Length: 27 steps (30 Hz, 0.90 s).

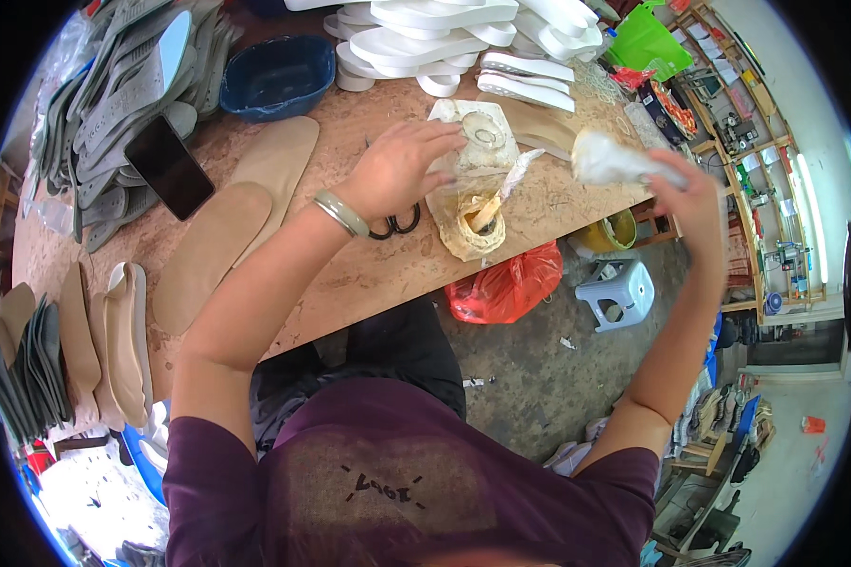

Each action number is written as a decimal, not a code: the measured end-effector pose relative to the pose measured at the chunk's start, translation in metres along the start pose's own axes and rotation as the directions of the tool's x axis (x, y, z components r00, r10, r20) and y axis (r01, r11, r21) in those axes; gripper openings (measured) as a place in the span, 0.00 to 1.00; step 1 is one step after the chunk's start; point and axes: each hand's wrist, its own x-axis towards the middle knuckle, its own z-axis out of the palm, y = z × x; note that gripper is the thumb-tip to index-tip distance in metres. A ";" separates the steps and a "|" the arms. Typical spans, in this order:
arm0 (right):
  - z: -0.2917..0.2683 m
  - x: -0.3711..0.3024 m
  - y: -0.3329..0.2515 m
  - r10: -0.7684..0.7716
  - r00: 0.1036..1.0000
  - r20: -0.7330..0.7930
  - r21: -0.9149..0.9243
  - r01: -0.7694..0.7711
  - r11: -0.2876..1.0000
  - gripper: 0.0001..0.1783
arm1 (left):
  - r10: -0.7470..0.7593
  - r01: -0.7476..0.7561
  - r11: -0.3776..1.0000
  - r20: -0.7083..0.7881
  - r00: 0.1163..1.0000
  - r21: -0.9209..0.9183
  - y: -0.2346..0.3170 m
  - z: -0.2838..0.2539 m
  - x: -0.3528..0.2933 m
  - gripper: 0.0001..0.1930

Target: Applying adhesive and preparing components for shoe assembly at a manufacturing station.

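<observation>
My left hand point(392, 170), with a bangle on its wrist, is held over the table with its fingers stretched out and nothing in them. Just beyond its fingertips lies a white, stained square block point(487, 156). Black scissor handles point(402, 223) show under the wrist. A crusted glue pot point(468, 234) stands near the table edge, a brush point(515, 180) with a white-wrapped handle leaning in it. To the right, my blurred right hand point(690, 198) grips the narrow end of a white, flared object point(610, 161) with a yellowish wide end. Its exact kind is unclear.
Tan insoles point(213, 246) and a black phone point(170, 168) lie at left, beside piled grey soles point(132, 94). A blue basin point(276, 77) and stacked white soles point(435, 38) stand behind. Past the table edge are a red bag point(506, 285) and a stool point(619, 291).
</observation>
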 end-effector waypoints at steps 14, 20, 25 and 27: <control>0.042 0.037 -0.125 -0.204 0.818 0.538 -0.351 0.437 0.828 0.17 | -0.040 0.039 0.998 0.005 0.999 0.043 -0.003 0.002 0.000 0.20; 0.035 0.037 -0.121 -0.241 0.771 0.590 -0.282 0.475 0.833 0.16 | -0.050 0.051 0.999 -0.011 0.999 0.015 -0.008 0.003 -0.004 0.20; 0.021 0.074 -0.113 -0.033 0.772 0.635 -0.154 0.169 0.974 0.15 | -0.059 0.059 0.998 -0.023 0.998 -0.006 -0.009 0.005 -0.004 0.21; 0.005 0.086 -0.096 -0.016 0.786 0.618 -0.158 0.144 0.977 0.17 | -0.053 0.052 0.998 -0.017 0.998 -0.028 -0.007 0.008 -0.002 0.21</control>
